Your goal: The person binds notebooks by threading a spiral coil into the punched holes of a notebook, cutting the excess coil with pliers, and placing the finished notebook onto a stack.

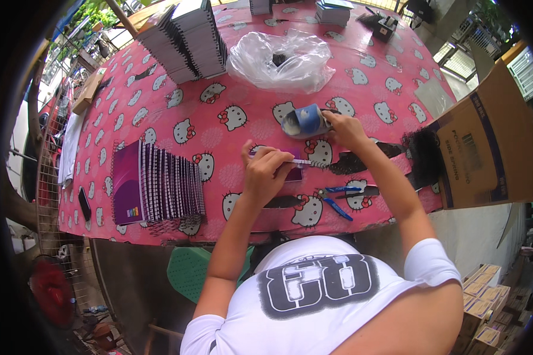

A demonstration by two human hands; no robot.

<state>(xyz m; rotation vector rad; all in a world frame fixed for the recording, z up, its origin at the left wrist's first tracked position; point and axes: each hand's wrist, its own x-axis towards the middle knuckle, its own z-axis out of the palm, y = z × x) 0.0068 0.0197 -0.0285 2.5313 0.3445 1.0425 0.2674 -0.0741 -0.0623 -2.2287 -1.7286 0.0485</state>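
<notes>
My left hand [265, 170] is closed on a purple notebook [295, 174], its fingers over the white page edge; a thin wire coil sticks out to the right. My right hand [344, 129] grips a blue mug [310, 120] on its right side. The mug tilts with its mouth toward the left, above the table and just beyond the notebook; what is inside is hard to make out. Nearer my body lie pliers [336, 202] with blue handles. To the left stands a row of purple spiral notebooks [160, 186].
A pink cat-patterned cloth [237, 139] with dark torn patches covers the table. Beyond are a clear plastic bag [281, 62] and tall stacks of black-coiled notebooks [186, 44]. At right, a cardboard box [491, 142] holds black coils [423, 157]. A phone [84, 204] lies far left.
</notes>
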